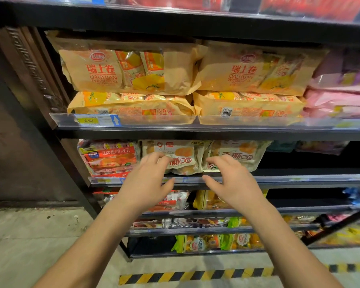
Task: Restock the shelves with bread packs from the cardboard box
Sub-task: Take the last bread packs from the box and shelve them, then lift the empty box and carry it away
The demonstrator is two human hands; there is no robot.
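Observation:
Two cream bread packs stand side by side on the second shelf [289, 180]: one [180, 155] in front of my hands and another [240, 154] to its right. My left hand [148, 181] and my right hand [231, 179] hover just in front of them with fingers loosely curled. Neither hand holds anything, and I cannot tell whether the fingertips touch the packs. The cardboard box is out of view.
Orange Swiss roll packs [129, 71] fill the shelf above, with pink packs [339, 100] to their right. Red packs [110, 159] sit left of the cream ones. Lower shelves hold more snacks. A yellow-black floor stripe [195, 276] runs below. A dark wall stands at left.

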